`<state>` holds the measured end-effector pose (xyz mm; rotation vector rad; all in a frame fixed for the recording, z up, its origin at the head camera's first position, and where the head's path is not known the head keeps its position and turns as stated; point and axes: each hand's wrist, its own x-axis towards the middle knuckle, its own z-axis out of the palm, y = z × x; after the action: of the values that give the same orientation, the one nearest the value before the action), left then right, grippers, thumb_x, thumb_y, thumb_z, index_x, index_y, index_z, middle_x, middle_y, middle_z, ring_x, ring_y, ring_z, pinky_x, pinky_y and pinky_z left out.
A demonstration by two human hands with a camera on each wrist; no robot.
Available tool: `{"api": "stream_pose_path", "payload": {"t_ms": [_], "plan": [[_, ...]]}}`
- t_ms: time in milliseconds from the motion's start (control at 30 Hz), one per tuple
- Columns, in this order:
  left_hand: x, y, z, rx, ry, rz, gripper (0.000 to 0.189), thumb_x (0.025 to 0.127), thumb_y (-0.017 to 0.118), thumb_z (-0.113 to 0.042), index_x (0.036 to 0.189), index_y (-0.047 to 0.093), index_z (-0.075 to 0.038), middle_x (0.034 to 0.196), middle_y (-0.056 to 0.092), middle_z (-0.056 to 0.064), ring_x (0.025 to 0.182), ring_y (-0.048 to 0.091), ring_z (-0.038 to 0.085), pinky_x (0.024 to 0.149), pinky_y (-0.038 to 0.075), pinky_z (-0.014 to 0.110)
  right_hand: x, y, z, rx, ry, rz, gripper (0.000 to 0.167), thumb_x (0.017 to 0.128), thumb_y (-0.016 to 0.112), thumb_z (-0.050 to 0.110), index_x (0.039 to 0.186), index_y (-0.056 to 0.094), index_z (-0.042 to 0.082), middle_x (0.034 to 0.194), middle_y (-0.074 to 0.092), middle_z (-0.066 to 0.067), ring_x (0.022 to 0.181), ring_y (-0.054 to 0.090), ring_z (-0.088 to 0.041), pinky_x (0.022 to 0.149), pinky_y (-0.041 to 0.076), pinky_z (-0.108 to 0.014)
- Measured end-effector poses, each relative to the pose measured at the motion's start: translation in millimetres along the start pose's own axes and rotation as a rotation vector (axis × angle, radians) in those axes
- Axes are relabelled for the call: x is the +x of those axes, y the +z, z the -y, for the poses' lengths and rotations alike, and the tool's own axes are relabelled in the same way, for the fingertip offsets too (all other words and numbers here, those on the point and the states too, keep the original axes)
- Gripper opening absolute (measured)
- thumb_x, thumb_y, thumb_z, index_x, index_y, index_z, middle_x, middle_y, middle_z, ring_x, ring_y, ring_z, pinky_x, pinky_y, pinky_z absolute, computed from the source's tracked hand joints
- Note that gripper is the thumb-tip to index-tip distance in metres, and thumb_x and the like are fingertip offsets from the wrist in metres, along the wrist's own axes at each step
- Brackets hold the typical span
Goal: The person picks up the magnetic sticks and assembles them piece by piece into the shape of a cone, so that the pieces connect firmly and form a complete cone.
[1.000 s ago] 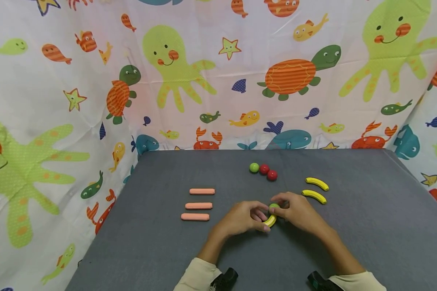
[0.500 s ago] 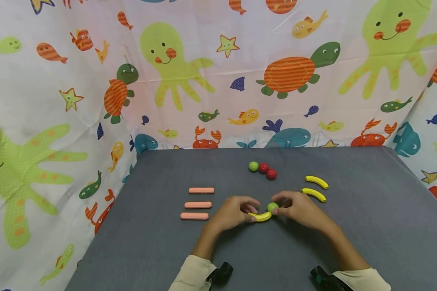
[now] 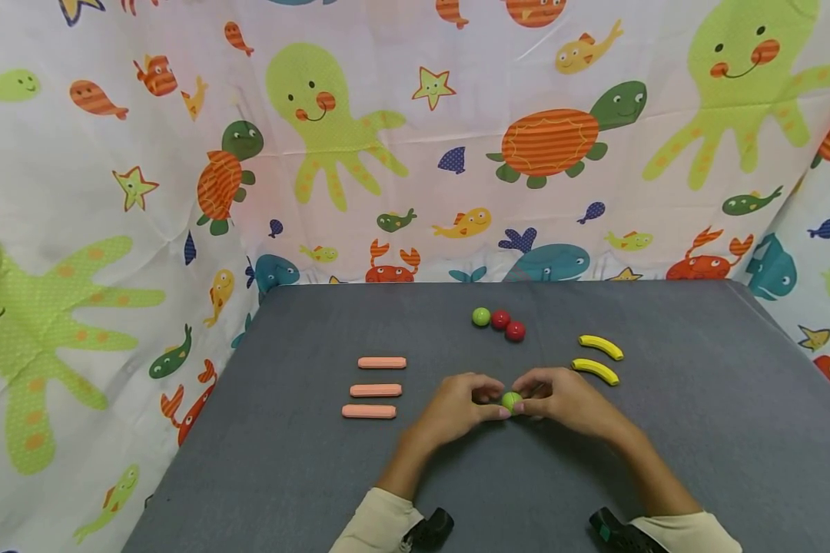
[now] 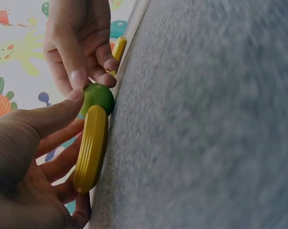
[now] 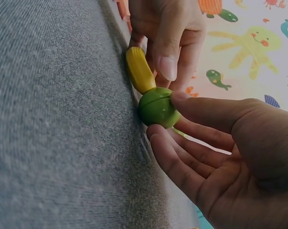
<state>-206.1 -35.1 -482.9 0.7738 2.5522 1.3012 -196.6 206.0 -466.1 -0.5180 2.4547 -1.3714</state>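
My right hand (image 3: pixel 567 395) pinches a glossy green ball (image 5: pixel 158 107) with thumb and fingertips. A dark seam line crosses the ball. My left hand (image 3: pixel 459 407) curls about a yellow toy banana (image 4: pixel 92 150), whose end meets the ball, low by the grey cloth. In the left wrist view the left fingers lie behind the banana, and the left thumb reaches up to the ball, close to the right thumb. From the head view the left hand hides this banana.
Several loose toys lie around on the grey table (image 3: pixel 283 476): pink sausages (image 3: pixel 376 390) at left, another green ball (image 3: pixel 480 316) with red balls (image 3: pixel 501 320) at the back, and two toy bananas (image 3: pixel 595 372) at right. A sea-animal curtain (image 3: pixel 360 246) hangs behind.
My left hand swung left with the banana, then came back right beside the ball; the banana is now out of sight in the head view. The green ball shifted slightly left and nearer.
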Motion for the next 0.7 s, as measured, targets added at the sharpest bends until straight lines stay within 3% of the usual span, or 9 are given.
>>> {"api": "stream_pose_path", "payload": {"t_ms": [167,300,400,567,700], "plan": [[0.4,2.9,-1.7,0.056,0.001,0.003,0.031,0.097,0.079,-0.033,0.123,0.079,-0.016,0.106,0.075,-0.006,0.089,0.062,-0.005,0.088,0.044,0.031,-1.4,-2.6,1.1,0.029,0.017,-0.013,0.035,0.098,0.078,0.024,0.123,0.072,0.001,0.107,0.075,-0.011,0.092,0.072,-0.026,0.075,0.062,-0.035],[0.5,4.1,-3.3,0.069,-0.01,0.0,0.03,0.097,0.079,-0.035,0.121,0.08,-0.018,0.102,0.074,-0.011,0.087,0.061,-0.007,0.086,0.034,0.036,-3.7,-8.0,3.9,0.026,0.025,-0.069,0.038,0.099,0.077,0.024,0.127,0.071,0.0,0.117,0.074,-0.014,0.094,0.072,-0.025,0.075,0.061,-0.038],[0.5,5.2,-3.8,0.072,-0.019,-0.006,0.03,0.096,0.081,-0.034,0.12,0.08,-0.017,0.099,0.073,-0.012,0.086,0.06,-0.007,0.084,0.033,0.036,-6.3,-13.4,3.5,-0.043,0.022,-0.15,0.036,0.1,0.076,0.026,0.128,0.072,0.004,0.121,0.074,-0.013,0.098,0.071,-0.023,0.076,0.06,-0.036],[0.8,6.7,-4.0,0.064,-0.034,-0.01,0.028,0.094,0.083,-0.032,0.117,0.081,-0.016,0.093,0.07,-0.014,0.083,0.059,-0.007,0.082,0.03,0.035,-9.9,-24.3,-1.6,-0.186,-0.006,-0.308,0.031,0.099,0.078,0.024,0.124,0.075,0.006,0.114,0.076,-0.007,0.1,0.069,-0.021,0.082,0.056,-0.027],[0.5,6.9,-4.5,0.054,-0.044,-0.012,0.027,0.092,0.085,-0.031,0.115,0.082,-0.017,0.089,0.068,-0.015,0.08,0.057,-0.006,0.08,0.029,0.035,-13.3,-35.0,-7.0,-0.255,-0.028,-0.407,0.029,0.097,0.079,0.017,0.123,0.075,0.004,0.112,0.077,-0.01,0.101,0.07,-0.026,0.082,0.055,-0.023]]}}
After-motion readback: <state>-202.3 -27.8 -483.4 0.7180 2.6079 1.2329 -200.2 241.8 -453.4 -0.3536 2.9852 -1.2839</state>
